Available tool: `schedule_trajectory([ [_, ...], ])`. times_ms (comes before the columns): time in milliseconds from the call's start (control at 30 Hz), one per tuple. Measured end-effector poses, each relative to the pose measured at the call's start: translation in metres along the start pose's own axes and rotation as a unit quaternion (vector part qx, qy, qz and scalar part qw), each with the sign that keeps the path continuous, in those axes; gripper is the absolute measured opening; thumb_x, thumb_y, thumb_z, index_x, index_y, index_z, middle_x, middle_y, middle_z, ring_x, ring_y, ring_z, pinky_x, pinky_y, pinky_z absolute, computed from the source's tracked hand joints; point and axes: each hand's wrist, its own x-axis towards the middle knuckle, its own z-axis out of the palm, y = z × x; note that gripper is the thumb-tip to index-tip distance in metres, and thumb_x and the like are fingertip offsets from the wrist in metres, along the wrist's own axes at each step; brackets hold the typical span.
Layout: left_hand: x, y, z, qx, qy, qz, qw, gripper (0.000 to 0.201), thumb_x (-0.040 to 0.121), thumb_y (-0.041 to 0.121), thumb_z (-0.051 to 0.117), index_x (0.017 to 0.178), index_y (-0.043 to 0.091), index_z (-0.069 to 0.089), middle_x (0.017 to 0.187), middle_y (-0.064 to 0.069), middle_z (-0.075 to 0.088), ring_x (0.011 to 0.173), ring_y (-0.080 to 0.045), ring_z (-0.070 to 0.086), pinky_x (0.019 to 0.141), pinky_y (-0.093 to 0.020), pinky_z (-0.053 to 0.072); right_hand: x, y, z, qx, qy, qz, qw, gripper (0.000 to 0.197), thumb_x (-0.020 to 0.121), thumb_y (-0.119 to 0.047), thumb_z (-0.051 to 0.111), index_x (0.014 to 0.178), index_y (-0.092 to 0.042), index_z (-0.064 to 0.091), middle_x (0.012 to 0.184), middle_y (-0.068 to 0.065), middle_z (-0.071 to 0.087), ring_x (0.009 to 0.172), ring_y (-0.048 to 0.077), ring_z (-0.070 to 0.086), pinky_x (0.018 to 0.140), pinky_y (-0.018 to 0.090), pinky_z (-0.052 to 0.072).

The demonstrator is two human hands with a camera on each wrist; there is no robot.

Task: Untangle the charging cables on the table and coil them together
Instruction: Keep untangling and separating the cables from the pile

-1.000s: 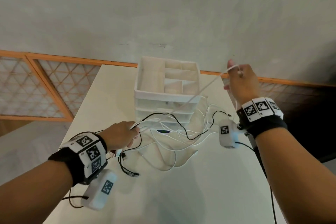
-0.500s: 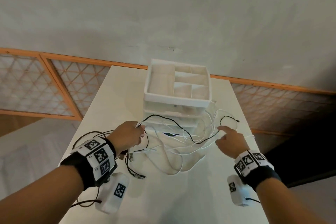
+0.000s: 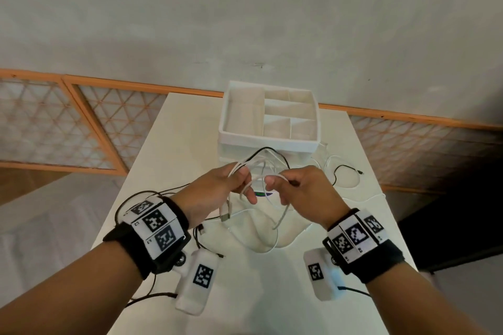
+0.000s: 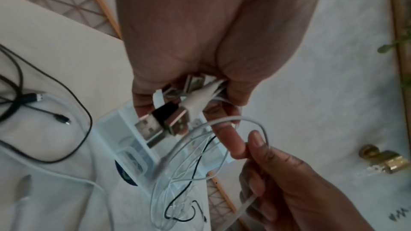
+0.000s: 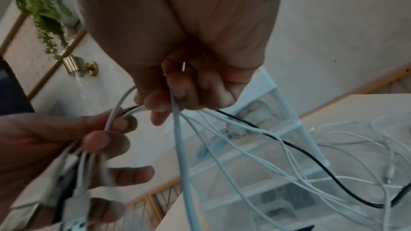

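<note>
We see a white table [image 3: 168, 144] running away from us toward the wall. At its far end, around 12 o'clock, a white organizer [image 3: 268, 141] with open compartments on top stands on it. A tangle of white cables [image 3: 261, 242] lies on the top in the middle, with more loops at 2 o'clock, just beside the organizer. One black cable [image 3: 345, 168] ends near the right edge at 2 o'clock; another black cable [image 3: 141, 196] loops at 9 o'clock by the left edge.
</note>
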Motion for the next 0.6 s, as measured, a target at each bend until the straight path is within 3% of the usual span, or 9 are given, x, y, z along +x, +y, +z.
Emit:
schedule_trajectory([
  [67, -0.002, -0.006, 0.0, 0.002, -0.01, -0.005, 1.0, 0.031, 0.105, 0.034, 0.041, 0.091, 0.014, 0.06, 0.069, -0.003, 0.065, 0.068, -0.012, 0.06, 0.065, -0.031, 0.044, 0.002, 0.006, -0.002, -0.006, 0.014, 0.027, 1.0, 0.03, 0.092, -0.042, 0.068, 0.075, -0.02, 0.078, 0.054, -0.005, 0.062, 0.044, 0.0, 0.051, 0.052, 0.011, 0.039],
  [167, -0.006, -0.012, -0.003, -0.01, -0.034, -0.024, 0.999, 0.03, 0.104, 0.032, 0.045, 0.094, 0.01, 0.062, 0.061, 0.0, 0.048, 0.057, -0.019, 0.055, 0.062, -0.034, 0.05, 0.006, 0.015, -0.008, -0.034, 0.034, 0.039, 0.998, 0.026, 0.089, -0.042, 0.072, 0.073, -0.022, 0.077, 0.055, 0.0, 0.061, 0.05, 0.005, 0.053, 0.057, 0.03, 0.048],
  [233, -0.008, -0.011, -0.005, -0.008, -0.033, -0.024, 0.999, 0.029, 0.104, 0.031, 0.047, 0.096, 0.008, 0.063, 0.061, 0.0, 0.038, 0.05, -0.015, 0.042, 0.056, -0.032, 0.048, 0.006, 0.012, -0.013, -0.048, 0.01, 0.036, 0.998, 0.007, 0.085, -0.037, 0.078, 0.083, -0.031, 0.075, 0.065, 0.0, 0.059, 0.055, 0.01, 0.051, 0.061, 0.03, 0.046],
  [333, -0.012, 0.001, -0.007, 0.058, -0.038, -0.007, 0.998, 0.036, 0.099, 0.043, 0.051, 0.093, 0.01, 0.064, 0.062, -0.001, 0.037, 0.046, -0.014, 0.037, 0.05, -0.028, 0.042, 0.006, -0.004, -0.017, -0.094, -0.034, 0.025, 0.995, 0.075, 0.072, -0.039, 0.087, 0.135, -0.047, 0.047, 0.1, -0.007, 0.054, 0.072, 0.004, 0.051, 0.072, 0.02, 0.045],
  [400, -0.016, 0.013, -0.004, 0.128, -0.059, 0.022, 0.99, 0.042, 0.092, 0.059, 0.049, 0.082, 0.022, 0.066, 0.058, -0.002, 0.041, 0.045, -0.017, 0.041, 0.047, -0.024, 0.04, 0.006, -0.02, -0.008, -0.088, -0.046, -0.031, 0.995, 0.084, 0.07, -0.038, 0.089, 0.14, -0.045, 0.043, 0.105, -0.011, 0.054, 0.083, 0.005, 0.05, 0.081, 0.025, 0.046],
  [433, -0.018, 0.02, -0.001, 0.139, -0.06, 0.037, 0.988, 0.043, 0.091, 0.061, 0.047, 0.073, 0.028, 0.066, 0.055, 0.0, 0.042, 0.045, -0.017, 0.042, 0.047, -0.022, 0.04, 0.005, -0.025, 0.002, -0.073, -0.059, -0.072, 0.993, 0.067, 0.072, -0.035, 0.088, 0.131, -0.04, 0.055, 0.101, -0.015, 0.059, 0.086, 0.007, 0.052, 0.085, 0.028, 0.048],
  [500, -0.02, 0.031, -0.001, 0.147, -0.041, 0.068, 0.986, 0.048, 0.092, 0.06, 0.044, 0.059, 0.031, 0.065, 0.048, 0.009, 0.041, 0.042, -0.012, 0.038, 0.045, -0.021, 0.036, 0.005, -0.02, 0.023, -0.075, -0.087, -0.072, 0.991, 0.021, 0.077, -0.028, 0.084, 0.088, -0.037, 0.068, 0.079, -0.016, 0.063, 0.079, 0.009, 0.058, 0.081, 0.034, 0.051],
  [533, -0.022, 0.034, -0.002, 0.143, -0.03, 0.081, 0.986, 0.05, 0.093, 0.057, 0.045, 0.056, 0.03, 0.064, 0.047, 0.01, 0.038, 0.042, -0.013, 0.034, 0.046, -0.022, 0.034, 0.005, -0.011, 0.027, -0.092, -0.095, -0.037, 0.991, 0.023, 0.079, -0.03, 0.082, 0.071, -0.038, 0.062, 0.071, -0.014, 0.061, 0.072, 0.01, 0.059, 0.076, 0.035, 0.051],
  [600, -0.027, 0.037, -0.01, 0.129, -0.012, 0.103, 0.986, 0.048, 0.096, 0.052, 0.047, 0.061, 0.028, 0.069, 0.05, 0.009, 0.033, 0.048, -0.02, 0.03, 0.05, -0.028, 0.031, 0.008, 0.021, 0.024, -0.198, -0.117, 0.057, 0.972, 0.034, 0.078, -0.049, 0.078, 0.059, -0.034, 0.054, 0.067, -0.01, 0.06, 0.071, 0.015, 0.061, 0.071, 0.032, 0.049],
])
